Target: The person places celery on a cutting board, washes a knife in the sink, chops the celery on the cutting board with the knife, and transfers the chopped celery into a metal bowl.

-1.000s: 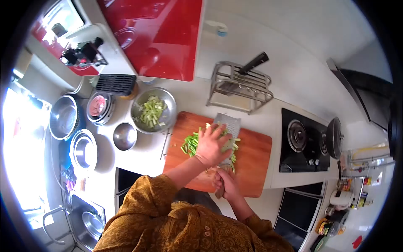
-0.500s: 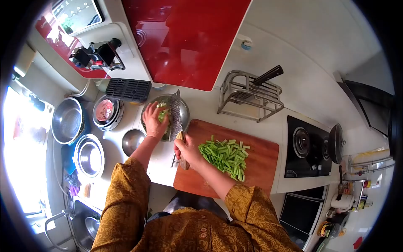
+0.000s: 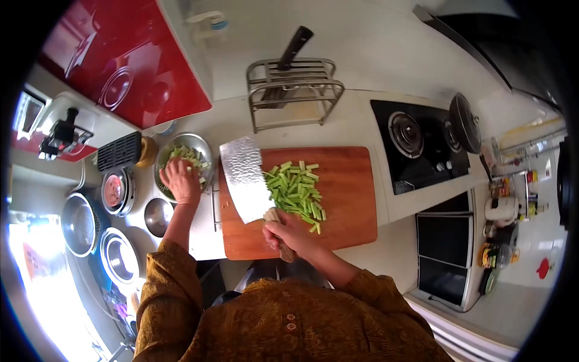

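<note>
My right hand [image 3: 289, 234] is wrapped round the wooden handle of a cleaver [image 3: 244, 178]. Its broad, shiny blade is over the left part of a wooden cutting board [image 3: 353, 205]. Right beside the blade lies a pile of chopped green stalks [image 3: 298, 192]. Left of the board, my left hand [image 3: 181, 180] is over a metal bowl [image 3: 209, 154] with more cut green pieces [image 3: 192, 155] in it. The fingers are spread and reach onto those pieces. Whether any piece is under the palm is hidden.
A metal rack [image 3: 295, 117] with a black-handled knife [image 3: 295, 47] stands behind the board. To the right is a gas stove [image 3: 422, 145] with a dark pan [image 3: 464, 123]. A small steel bowl [image 3: 158, 217], a bowl of pinkish food [image 3: 113, 190] and basins [image 3: 119, 256] stand left.
The cleaver has moved from beside the bowl to over the board, its flat face now turned up. My left hand stays at the bowl. The view has swung rightward.
</note>
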The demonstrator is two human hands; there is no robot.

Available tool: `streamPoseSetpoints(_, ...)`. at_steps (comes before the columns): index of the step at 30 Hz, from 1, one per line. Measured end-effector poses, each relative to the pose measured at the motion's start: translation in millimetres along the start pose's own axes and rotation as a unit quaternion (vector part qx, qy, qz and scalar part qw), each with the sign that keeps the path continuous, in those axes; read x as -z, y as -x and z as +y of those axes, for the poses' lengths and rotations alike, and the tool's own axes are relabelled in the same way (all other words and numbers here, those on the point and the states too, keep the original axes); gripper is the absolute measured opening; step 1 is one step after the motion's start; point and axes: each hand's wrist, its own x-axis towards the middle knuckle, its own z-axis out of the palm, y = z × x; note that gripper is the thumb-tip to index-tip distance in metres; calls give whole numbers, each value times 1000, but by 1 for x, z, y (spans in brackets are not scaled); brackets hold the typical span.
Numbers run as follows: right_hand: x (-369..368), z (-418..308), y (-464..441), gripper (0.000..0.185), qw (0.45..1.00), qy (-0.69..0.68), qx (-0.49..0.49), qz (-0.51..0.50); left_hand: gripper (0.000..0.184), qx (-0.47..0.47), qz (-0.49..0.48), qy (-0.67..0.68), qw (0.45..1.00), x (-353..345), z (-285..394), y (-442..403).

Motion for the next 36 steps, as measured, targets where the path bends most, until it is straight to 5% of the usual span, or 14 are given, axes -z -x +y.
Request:
streamPoseSetpoints(2, 25, 10, 28, 17, 999, -45, 6, 12, 18, -14, 75, 37, 996, 9, 11, 0)
streamPoseSetpoints(5, 70, 30, 75, 18, 991, -82, 46, 97, 26, -86, 32, 231, 969, 25, 66, 14)
streamPoseSetpoints(6, 88, 36, 93, 19, 990, -66, 60, 112, 30, -132, -58, 293, 945, 23, 83, 30)
streamPoseSetpoints(11, 144, 82, 171, 16, 935, -117, 40, 334, 92, -332, -239, 214, 887, 28, 174, 102)
streamPoseSetpoints(19, 105, 121, 128, 19, 940, -96, 0, 327, 112, -345, -249, 192, 885, 10, 227, 118)
streamPoseSetpoints(24, 75, 109, 63, 20, 962, -143, 63, 223, 100, -303, -243, 215, 896, 21, 233, 130)
streamPoseSetpoints(27, 79, 100, 55, 20, 959, -188, 41, 206, 69, -261, -174, 254, 915, 12, 231, 127)
streamPoseSetpoints(31, 75, 96, 68, 21, 953, -209, 13, 218, 55, -273, -161, 272, 909, 15, 235, 135)
streamPoseSetpoints(36, 65, 91, 91, 22, 950, -187, 14, 251, 55, -275, -161, 303, 898, 34, 245, 145)
